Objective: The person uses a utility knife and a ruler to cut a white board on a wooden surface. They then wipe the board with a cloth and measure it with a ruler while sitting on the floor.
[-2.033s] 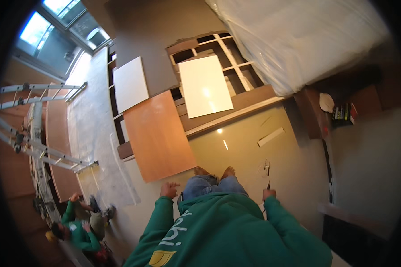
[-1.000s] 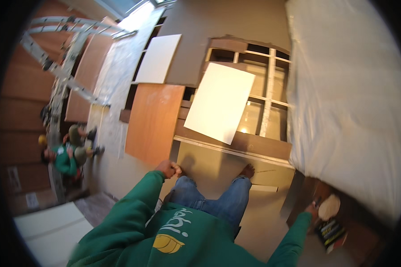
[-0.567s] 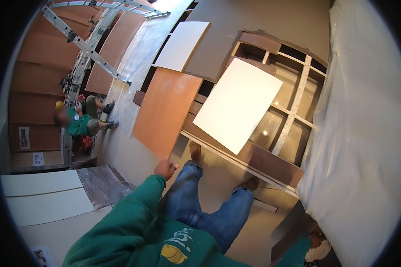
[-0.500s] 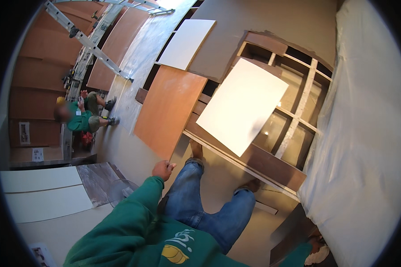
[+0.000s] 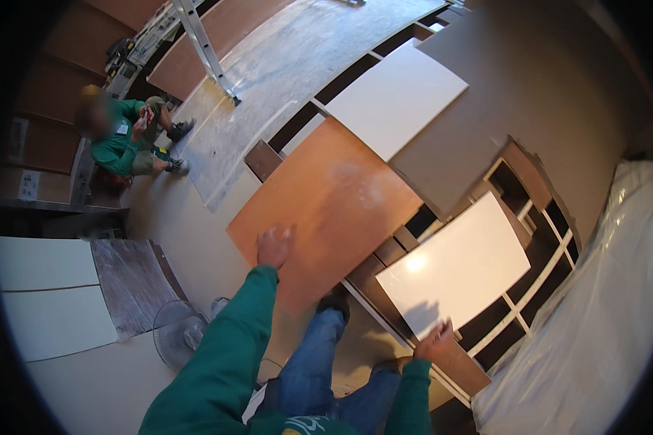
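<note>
My left hand (image 5: 273,248) is over the near left part of an orange-brown board (image 5: 341,196), its fingers stretched out; whether it touches the surface is hard to tell. Near the front corner of a glossy white panel (image 5: 464,257) is my right hand (image 5: 434,342), fingers apart and holding nothing visible, its shadow falling on the panel. The white panel rests across a low wooden frame (image 5: 515,312) with open compartments. Beyond the brown board lies another white panel (image 5: 399,94).
A person in green (image 5: 120,138) sits at the left by a ladder (image 5: 203,43). A fan (image 5: 178,333) stands at my left beside white boards (image 5: 47,297). Plastic sheeting (image 5: 580,326) hangs at the right. Brown sheet (image 5: 479,123) covers the far right of the frame.
My left hand has moved forward from beside the brown board to over it. My right hand has come up from the lower right to the white panel. The view has shifted and turned.
</note>
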`<state>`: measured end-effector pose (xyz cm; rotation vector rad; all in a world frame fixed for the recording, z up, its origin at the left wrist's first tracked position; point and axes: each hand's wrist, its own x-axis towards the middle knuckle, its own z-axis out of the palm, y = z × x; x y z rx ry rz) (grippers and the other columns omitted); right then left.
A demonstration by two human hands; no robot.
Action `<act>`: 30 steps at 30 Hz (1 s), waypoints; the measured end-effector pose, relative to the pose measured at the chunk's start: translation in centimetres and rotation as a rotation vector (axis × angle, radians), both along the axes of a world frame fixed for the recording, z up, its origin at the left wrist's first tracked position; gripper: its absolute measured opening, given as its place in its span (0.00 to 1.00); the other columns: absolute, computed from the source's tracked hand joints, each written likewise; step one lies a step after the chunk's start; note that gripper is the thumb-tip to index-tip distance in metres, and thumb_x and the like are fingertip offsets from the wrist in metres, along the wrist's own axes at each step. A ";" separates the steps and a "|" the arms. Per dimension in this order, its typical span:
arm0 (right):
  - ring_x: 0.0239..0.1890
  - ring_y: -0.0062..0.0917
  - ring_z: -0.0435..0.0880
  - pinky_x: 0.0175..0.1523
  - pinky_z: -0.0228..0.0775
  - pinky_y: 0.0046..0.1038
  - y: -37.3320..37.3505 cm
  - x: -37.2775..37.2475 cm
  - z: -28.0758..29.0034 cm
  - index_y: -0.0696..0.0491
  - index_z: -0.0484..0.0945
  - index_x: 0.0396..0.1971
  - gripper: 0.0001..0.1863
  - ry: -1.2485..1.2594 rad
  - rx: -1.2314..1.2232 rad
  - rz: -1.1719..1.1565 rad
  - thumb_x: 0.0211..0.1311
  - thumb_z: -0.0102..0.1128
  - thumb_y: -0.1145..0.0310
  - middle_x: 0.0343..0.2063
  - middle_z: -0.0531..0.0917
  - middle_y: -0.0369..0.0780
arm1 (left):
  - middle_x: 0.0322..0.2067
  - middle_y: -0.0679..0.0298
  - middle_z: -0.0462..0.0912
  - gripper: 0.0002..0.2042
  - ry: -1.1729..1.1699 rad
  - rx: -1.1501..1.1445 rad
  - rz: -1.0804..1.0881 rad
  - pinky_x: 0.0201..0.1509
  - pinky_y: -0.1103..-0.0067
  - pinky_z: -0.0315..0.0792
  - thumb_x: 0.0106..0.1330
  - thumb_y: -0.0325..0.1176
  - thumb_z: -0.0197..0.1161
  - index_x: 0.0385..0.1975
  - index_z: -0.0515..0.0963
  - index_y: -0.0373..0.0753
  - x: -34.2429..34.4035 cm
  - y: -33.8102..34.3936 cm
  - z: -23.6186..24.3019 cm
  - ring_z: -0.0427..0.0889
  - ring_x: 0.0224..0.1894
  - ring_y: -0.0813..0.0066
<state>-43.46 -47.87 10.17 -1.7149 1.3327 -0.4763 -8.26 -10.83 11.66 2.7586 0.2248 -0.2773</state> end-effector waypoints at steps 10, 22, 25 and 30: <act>0.53 0.36 0.83 0.62 0.72 0.33 -5.7 50.8 -8.7 0.69 0.73 0.61 0.34 -0.077 -0.039 0.145 0.76 0.56 0.49 0.50 0.83 0.52 | 0.62 0.40 0.74 0.36 -0.062 -0.311 -0.158 0.72 0.60 0.67 0.71 0.58 0.62 0.65 0.71 0.29 33.6 -13.2 -4.6 0.71 0.69 0.44; 0.53 0.38 0.79 0.58 0.73 0.37 -2.7 55.3 -13.3 0.58 0.84 0.57 0.27 0.022 -0.295 0.145 0.74 0.60 0.49 0.50 0.77 0.48 | 0.63 0.41 0.79 0.36 0.223 -0.406 -0.128 0.72 0.67 0.71 0.65 0.53 0.71 0.63 0.77 0.28 46.6 -17.4 -11.8 0.78 0.66 0.49; 0.52 0.36 0.78 0.60 0.72 0.34 -2.3 55.1 -13.2 0.59 0.84 0.58 0.29 -0.007 -0.213 0.148 0.75 0.59 0.48 0.50 0.75 0.46 | 0.53 0.41 0.86 0.31 0.274 -0.435 -0.120 0.64 0.68 0.77 0.62 0.50 0.74 0.53 0.84 0.27 48.1 -16.0 -12.5 0.86 0.57 0.49; 0.54 0.37 0.77 0.60 0.70 0.34 -3.0 55.0 -13.1 0.65 0.83 0.51 0.29 -0.086 -0.164 0.096 0.76 0.57 0.49 0.51 0.75 0.49 | 0.48 0.46 0.87 0.30 0.378 -0.595 -0.062 0.58 0.66 0.76 0.66 0.48 0.74 0.52 0.82 0.22 47.9 -17.1 -9.1 0.85 0.53 0.58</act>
